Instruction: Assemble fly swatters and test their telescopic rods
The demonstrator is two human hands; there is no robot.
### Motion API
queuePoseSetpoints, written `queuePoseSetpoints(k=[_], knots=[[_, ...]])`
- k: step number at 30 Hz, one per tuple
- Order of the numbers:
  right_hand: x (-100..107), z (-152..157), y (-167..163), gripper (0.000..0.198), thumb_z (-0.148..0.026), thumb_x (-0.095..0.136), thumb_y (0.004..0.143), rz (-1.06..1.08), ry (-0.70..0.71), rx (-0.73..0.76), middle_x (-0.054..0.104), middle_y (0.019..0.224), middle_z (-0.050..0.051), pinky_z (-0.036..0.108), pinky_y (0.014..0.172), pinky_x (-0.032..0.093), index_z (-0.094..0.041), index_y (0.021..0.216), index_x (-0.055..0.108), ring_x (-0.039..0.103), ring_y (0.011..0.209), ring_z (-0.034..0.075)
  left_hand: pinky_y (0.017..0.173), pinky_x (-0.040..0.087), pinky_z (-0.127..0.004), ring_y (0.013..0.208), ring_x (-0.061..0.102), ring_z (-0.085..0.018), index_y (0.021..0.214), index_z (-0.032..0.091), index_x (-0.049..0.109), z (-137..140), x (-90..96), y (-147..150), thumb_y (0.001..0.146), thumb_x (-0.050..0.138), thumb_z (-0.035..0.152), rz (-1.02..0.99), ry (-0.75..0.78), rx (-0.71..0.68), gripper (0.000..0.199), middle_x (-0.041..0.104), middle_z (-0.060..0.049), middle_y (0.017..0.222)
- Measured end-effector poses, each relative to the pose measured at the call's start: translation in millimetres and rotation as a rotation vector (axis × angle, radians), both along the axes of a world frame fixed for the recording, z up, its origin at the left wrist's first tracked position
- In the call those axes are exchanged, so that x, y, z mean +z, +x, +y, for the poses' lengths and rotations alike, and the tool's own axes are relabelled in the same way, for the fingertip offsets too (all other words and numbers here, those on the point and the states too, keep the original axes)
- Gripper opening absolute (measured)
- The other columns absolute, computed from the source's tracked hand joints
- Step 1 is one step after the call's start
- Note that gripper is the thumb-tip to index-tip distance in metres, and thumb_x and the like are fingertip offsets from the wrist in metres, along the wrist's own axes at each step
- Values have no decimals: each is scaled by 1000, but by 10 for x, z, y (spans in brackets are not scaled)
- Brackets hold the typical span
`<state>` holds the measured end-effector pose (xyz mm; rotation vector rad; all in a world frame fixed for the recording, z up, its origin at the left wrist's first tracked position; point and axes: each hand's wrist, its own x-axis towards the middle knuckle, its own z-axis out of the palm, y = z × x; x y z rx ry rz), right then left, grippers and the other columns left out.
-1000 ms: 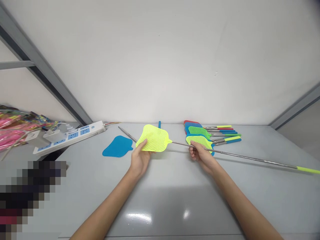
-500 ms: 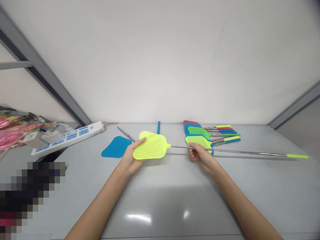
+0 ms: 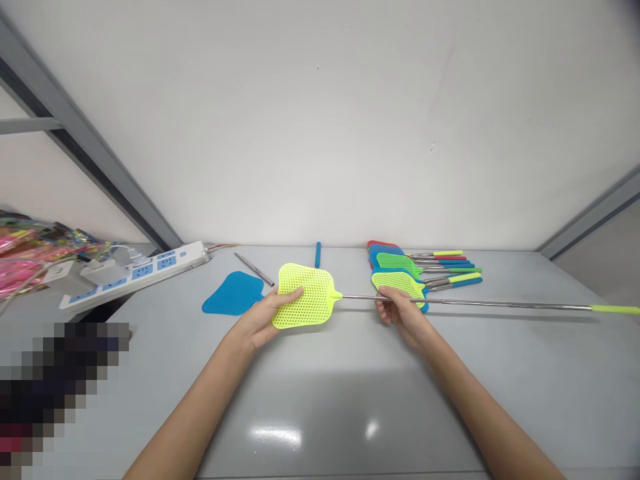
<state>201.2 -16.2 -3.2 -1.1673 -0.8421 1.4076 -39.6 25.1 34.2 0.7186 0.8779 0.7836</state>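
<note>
A yellow telescopic fly swatter [image 3: 313, 303] lies stretched out across both hands, its metal rod running right to a yellow grip at the frame's edge. My left hand [image 3: 263, 317] is closed on the mesh head, thumb on top and the other fingers hidden beneath. Pinching the rod, my right hand [image 3: 400, 310] is just in front of a stack of swatters. Left of my left hand lies a blue swatter head [image 3: 233, 293]. Behind it are a loose metal rod [image 3: 254, 269] and a blue handle sleeve [image 3: 317, 255].
Folded swatters [image 3: 395, 263] in several colours lie stacked at the back right. A white power strip [image 3: 150, 270] with plugged-in chargers stands at the left, near shiny wrapped packages [image 3: 25, 253]. The grey table [image 3: 320, 413] meets a white wall.
The rod now reaches farther right, its yellow grip at the frame edge. My left hand has shifted its hold on the mesh head, and the loose metal rod shows more fully.
</note>
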Motion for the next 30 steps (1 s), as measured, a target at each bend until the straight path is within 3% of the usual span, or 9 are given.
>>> queuePoseSetpoints(k=[7,30], knots=[[27,-9,-15,25,-36,48,71,51,4,38,48,53,-1,22,40,28,-16,57,51,41,44,8,76,48,-30,86,59,-21,102,16,54,-29,-32,57,69,60,21,31,48,-86,34,61,-10,100],[-6,-11,-21,28,-38,35,78,126,-18,168,53,54,2,22,39,25,-17,65,49,44,43,11,77,47,-30,90,57,-21,107,19,52,-40,-160,119,69,60,25,70,22,-75,39,58,-9,106]])
